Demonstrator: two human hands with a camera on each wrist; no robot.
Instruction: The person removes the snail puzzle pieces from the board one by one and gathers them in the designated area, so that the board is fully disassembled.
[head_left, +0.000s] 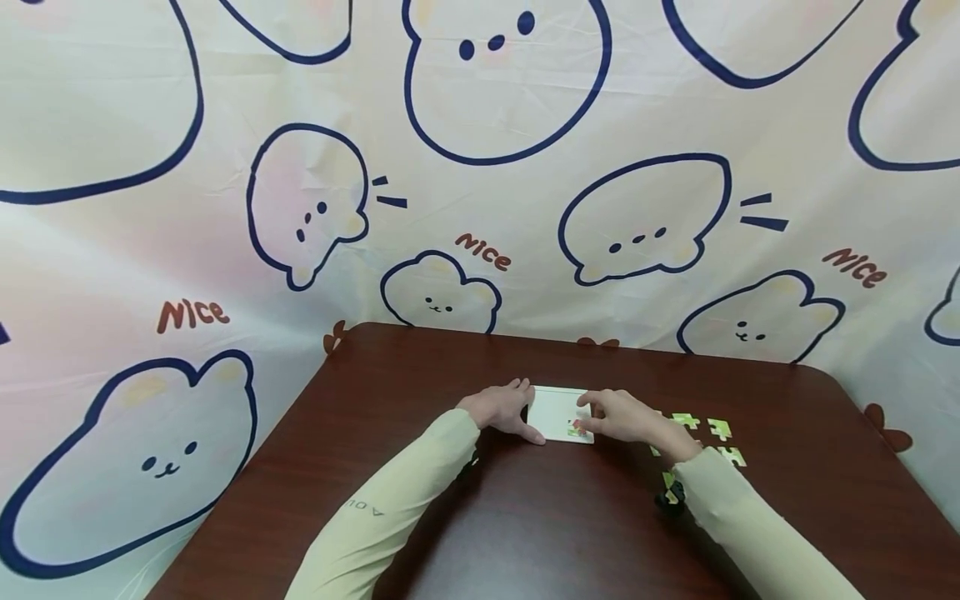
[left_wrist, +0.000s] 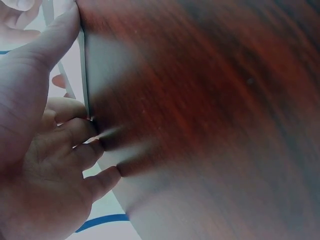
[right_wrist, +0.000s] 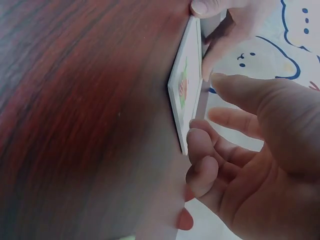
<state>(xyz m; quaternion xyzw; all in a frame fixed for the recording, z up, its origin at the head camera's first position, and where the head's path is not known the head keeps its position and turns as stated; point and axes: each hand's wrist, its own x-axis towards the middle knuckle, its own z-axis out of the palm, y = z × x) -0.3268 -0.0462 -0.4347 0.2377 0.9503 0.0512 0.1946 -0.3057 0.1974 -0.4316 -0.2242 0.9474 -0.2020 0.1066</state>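
Observation:
A white jigsaw puzzle board [head_left: 553,410] lies on the brown table, with a small green-and-red puzzle patch [right_wrist: 184,89] in its near right corner. My left hand [head_left: 506,408] holds the board's left side, thumb at the near left corner; in the left wrist view its fingers [left_wrist: 82,131] are bent, with tips down by the tabletop. Over the right edge hovers my right hand [head_left: 618,415], close to the patch. Its fingers [right_wrist: 202,172] are loosely bent in the right wrist view, and no piece shows between them and the thumb.
Several loose green puzzle pieces [head_left: 718,429] lie on the table [head_left: 570,517] to the right, some partly hidden by the right arm. A dark object [head_left: 670,498] sits beside the right sleeve. Behind the table hangs a patterned cloth [head_left: 480,208].

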